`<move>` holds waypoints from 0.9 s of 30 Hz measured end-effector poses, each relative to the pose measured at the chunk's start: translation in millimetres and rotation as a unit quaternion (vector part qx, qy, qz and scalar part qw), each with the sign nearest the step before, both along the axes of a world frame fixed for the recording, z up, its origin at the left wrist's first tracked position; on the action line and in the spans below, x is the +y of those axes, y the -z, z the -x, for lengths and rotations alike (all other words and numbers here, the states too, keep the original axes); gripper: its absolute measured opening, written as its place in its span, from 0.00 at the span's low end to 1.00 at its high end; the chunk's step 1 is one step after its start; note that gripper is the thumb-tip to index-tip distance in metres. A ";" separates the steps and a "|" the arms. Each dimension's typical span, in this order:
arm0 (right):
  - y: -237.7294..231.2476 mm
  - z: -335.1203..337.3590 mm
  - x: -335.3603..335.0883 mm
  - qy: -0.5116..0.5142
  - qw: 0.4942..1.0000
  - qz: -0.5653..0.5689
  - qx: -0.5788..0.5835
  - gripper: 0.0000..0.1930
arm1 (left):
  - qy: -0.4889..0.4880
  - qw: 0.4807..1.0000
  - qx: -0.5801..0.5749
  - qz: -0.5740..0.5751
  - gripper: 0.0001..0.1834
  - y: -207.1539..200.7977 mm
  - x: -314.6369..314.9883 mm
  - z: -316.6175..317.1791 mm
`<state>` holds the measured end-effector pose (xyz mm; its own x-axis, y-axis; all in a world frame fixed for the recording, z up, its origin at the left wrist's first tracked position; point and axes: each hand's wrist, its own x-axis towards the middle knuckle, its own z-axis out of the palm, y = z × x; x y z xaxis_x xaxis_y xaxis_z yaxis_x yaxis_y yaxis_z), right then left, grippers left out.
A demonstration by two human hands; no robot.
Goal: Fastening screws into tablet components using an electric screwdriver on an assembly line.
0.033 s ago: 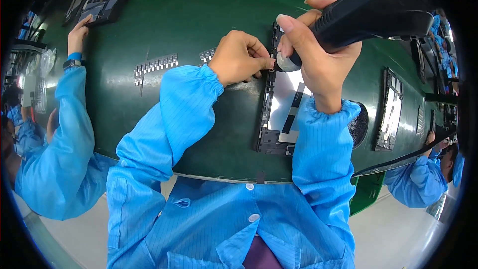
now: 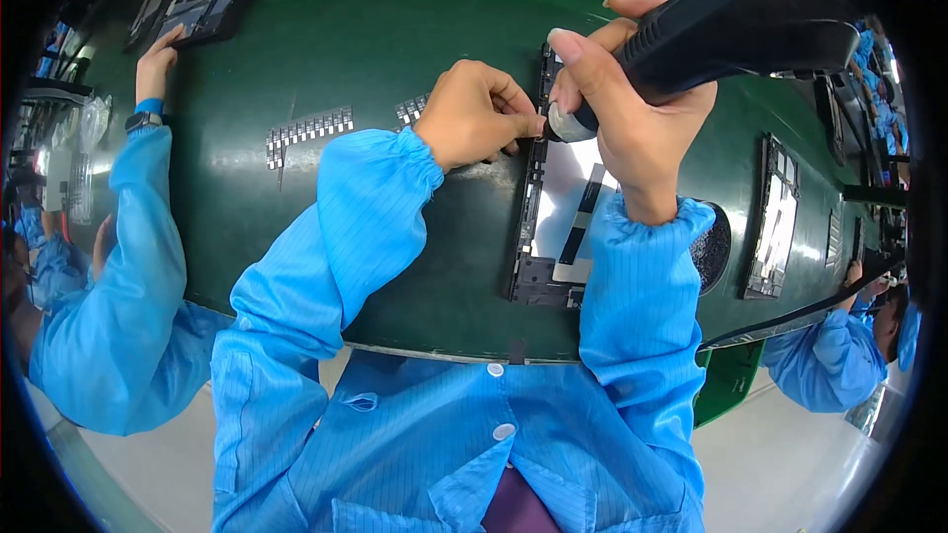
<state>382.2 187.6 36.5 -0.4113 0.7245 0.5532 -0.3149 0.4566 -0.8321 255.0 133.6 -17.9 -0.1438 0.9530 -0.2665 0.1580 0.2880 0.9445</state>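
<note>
The right hand (image 2: 632,118) is wrapped tight around the black handle of an electric screwdriver (image 2: 736,25), fingers closed on it, with the tool's grey tip pointing down and to the left at the upper left edge of a flat device frame (image 2: 553,227). The left hand (image 2: 474,118) sits just left of that tip, its grip pinched together, thumb and fingertips meeting at the frame's edge right beside the screwdriver's nose. Whether a screw sits between those fingertips cannot be made out; it is too small and the knuckles cover the spot.

The frame lies on the green bench (image 2: 395,39) below both hands, its pale panel and a dark strip showing; the right wrist and blue sleeve hide part of its right side. Left of the left hand, strips of small grey parts (image 2: 308,130) lie on the bench. Right of the right hand lies another frame (image 2: 775,217), and a dark round patch (image 2: 713,247) peeks out behind the right sleeve. Far to the left, another person's hand (image 2: 158,59) rests on a dark tray (image 2: 202,0), which is cut off near the rim of the picture.
</note>
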 end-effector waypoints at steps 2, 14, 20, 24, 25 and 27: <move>2.1 1.9 1.7 0.003 1.000 0.017 0.022 0.16 | -0.003 1.000 -0.002 0.006 0.06 -0.5 0.2 -0.4; 8.6 6.1 -1.0 -0.001 0.999 -0.033 -0.001 0.14 | 0.056 0.998 0.003 -0.022 0.06 -12.9 -0.6 20.6; 4.8 5.8 -6.6 0.015 0.999 0.025 0.017 0.11 | -0.005 0.950 0.294 -0.103 0.11 -33.4 -36.1 74.5; -3.4 -0.3 -8.8 0.010 0.998 0.039 0.048 0.13 | -0.040 0.894 0.436 -0.098 0.22 -16.0 -67.9 56.4; -6.4 -2.5 -11.3 0.010 0.996 0.062 0.068 0.13 | -0.052 0.895 0.433 -0.091 0.23 -13.4 -69.8 51.3; -16.3 -18.5 -7.7 0.033 0.997 0.013 0.071 0.16 | -0.044 0.909 0.411 -0.049 0.21 -15.0 -68.1 47.9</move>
<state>400.7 180.0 52.8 -0.2805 0.7624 0.5831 -0.4002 0.4592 -0.7931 207.1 65.5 -3.0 -0.3334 0.9414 0.0507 0.8027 0.2552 0.5390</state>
